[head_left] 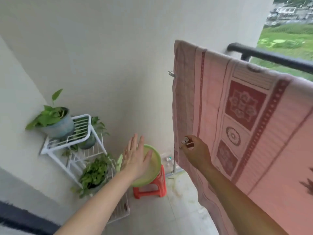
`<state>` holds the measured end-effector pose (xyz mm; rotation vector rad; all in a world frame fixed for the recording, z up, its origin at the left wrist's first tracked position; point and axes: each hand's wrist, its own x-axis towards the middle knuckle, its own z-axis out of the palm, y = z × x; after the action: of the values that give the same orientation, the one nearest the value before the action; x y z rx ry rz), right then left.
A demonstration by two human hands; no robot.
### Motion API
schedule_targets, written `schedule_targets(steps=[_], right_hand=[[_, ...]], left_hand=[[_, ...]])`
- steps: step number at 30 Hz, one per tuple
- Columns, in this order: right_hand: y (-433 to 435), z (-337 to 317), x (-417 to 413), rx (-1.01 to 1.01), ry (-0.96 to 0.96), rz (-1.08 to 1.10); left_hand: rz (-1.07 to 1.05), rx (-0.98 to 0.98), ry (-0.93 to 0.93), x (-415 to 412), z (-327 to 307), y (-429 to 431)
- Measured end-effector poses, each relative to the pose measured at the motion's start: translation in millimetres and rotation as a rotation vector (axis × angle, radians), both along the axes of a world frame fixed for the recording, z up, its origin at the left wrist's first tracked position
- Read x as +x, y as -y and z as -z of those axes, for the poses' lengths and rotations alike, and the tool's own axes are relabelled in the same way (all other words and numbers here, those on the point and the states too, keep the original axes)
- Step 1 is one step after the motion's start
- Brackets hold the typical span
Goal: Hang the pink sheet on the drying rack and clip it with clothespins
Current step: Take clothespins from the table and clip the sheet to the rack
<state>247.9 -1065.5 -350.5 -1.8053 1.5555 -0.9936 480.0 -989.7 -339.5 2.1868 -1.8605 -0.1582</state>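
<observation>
Pale balcony walls (118, 48) and a grey tiled floor (169, 209) frame your work, with a dark railing (271, 56) and green fields beyond it. Your sheet (245, 116) already hangs over the rack, whose upright shows at the sheet's left edge (174, 160); one clip (171, 74) grips that edge high up. Your right hand (196, 151) is closed around a second clothespin (185, 141), pinched at the fingertips and held right at the hem, lower down the same edge. Your left hand (137, 155) is flat and empty, fingers spread, hovering over the green basin (152, 175) on the red stool (149, 189), well apart from the sheet. To do this step well, I would bring that free hand across and pull the hem taut against the upright, so the cloth lies flat, not bunched. Squeeze the pin fully open before you push it on, seat it deep enough to catch both cloth and bar, then release and tug lightly to test the hold. Whether the pin's mouth is open yet I cannot tell; it is small and blurred.
</observation>
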Motion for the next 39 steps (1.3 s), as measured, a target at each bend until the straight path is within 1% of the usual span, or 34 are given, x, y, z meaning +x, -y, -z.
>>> schedule_targets(steps=[3,6,10,12,14,16,19,23,27,31,35,37,39], right_hand=[[71.8,-3.6,21.9,0.038,-0.007,0.009],[126.5,1.7,44.0,0.071,-0.013,0.023],[191.4,24.5,69.4,0.1,-0.079,0.044],[219.9,39.7,78.1,0.117,-0.1,0.1],[241.9,54.1,85.4,0.152,-0.098,0.177],[257.5,65.1,93.2,0.204,-0.112,0.249],[274.5,77.0,103.1,0.274,-0.154,0.319],[284.0,89.2,112.1,0.344,-0.192,0.375],[285.3,102.3,111.8,0.395,-0.209,0.416],[283.6,109.6,113.9,0.432,-0.204,0.447],[284.2,113.0,121.1,0.456,-0.198,0.455],[286.9,112.6,123.8,0.467,-0.21,0.442],[290.8,112.1,124.2,0.469,-0.221,0.435]], left_hand=[[0.039,0.025,0.0,27.0,2.6,69.7],[0.049,0.059,-0.039,53.5,14.3,125.4],[0.095,0.134,-0.085,88.5,47.4,208.3],[0.125,0.2,-0.119,101.1,69.7,252.9],[0.167,0.272,-0.193,108.8,91.9,296.3],[0.19,0.342,-0.31,112.7,111.8,336.1],[0.266,0.439,-0.448,109.6,134.9,389.7],[0.396,0.543,-0.615,90.2,153.1,440.0],[0.552,0.681,-0.659,63.8,168.1,487.8],[0.747,0.679,-0.701,38.9,172.7,533.9],[0.894,0.803,-0.961,26.1,180.0,561.4],[0.887,0.832,-1.03,25.7,185.6,566.2],[0.764,0.83,-1.098,26.5,190.1,566.0]])
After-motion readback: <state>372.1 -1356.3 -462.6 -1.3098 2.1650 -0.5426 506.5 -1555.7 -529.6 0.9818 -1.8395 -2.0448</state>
